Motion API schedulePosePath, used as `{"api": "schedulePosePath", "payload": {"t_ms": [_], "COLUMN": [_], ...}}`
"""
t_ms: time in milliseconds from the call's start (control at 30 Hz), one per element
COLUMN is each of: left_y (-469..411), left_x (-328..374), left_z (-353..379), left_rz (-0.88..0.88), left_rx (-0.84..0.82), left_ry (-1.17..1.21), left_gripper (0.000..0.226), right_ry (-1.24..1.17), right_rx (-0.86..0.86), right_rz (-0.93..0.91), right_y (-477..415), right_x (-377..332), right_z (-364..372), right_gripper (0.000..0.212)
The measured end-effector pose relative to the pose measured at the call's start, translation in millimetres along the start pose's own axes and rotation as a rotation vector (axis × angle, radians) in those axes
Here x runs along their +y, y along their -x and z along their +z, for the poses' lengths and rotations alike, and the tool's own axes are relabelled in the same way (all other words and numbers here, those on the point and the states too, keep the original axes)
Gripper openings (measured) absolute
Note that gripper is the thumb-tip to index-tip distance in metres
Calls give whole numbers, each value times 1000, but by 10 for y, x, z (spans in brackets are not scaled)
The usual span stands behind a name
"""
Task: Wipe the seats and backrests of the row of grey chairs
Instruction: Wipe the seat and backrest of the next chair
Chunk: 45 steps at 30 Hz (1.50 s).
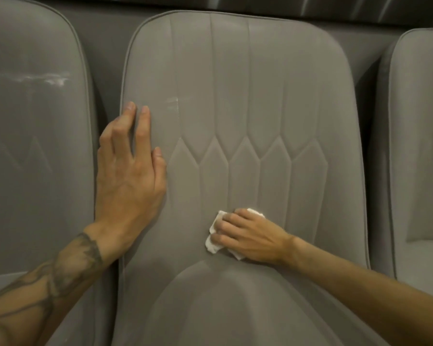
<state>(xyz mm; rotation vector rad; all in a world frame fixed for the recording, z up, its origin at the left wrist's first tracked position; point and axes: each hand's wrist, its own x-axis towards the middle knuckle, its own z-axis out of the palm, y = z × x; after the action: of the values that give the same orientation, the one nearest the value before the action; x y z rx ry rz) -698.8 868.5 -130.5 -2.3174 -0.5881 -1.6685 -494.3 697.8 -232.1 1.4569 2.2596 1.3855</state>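
Three grey chairs are showing: the middle chair (248,83) between a left chair (30,121) and a right chair (420,146), both being cut off by the frame. The left hand (130,181) is lying flat, fingers straight, on the middle backrest's edge. The right hand (250,236) is gripping one white cloth (214,243) with bent fingers low on that backrest, partly hiding it.

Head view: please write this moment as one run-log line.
phase: wiping middle chair backrest | left hand: rests on its left edge, fingers straight | right hand: holds white wipe against its lower part
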Motion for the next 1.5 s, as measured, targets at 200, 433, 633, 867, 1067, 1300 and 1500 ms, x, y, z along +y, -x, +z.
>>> {"api": "schedulePosePath", "payload": {"t_ms": [200,433,633,867,1067,1300,1500], "left_y": [1,-4,-11,-15,-19,-8,-5], "left_x": [-29,-46,-38,-25,-1,7,5], "left_z": [13,24,2,-23,-52,-55,-54], "left_rz": [4,6,-7,-23,-42,-41,-47], "left_rx": [22,31,25,20,-5,-4,-5], "left_ry": [5,27,41,79,97,97,96], "left_gripper": [59,60,60,60,59,60,59], "right_ry": [-58,-22,65,-62,78,48,-17], "right_rx": [218,161,510,496,393,552,363], "right_rz": [442,209,812,781,630,941,544], "right_y": [-163,-352,-1500,-1599,-1570,-2036,-1525], "right_x": [26,151,1357,955,1379,1489,1029], "right_z": [23,-40,-729,-646,-803,-868,-760], "right_gripper": [25,33,31,29,35,36,30]}}
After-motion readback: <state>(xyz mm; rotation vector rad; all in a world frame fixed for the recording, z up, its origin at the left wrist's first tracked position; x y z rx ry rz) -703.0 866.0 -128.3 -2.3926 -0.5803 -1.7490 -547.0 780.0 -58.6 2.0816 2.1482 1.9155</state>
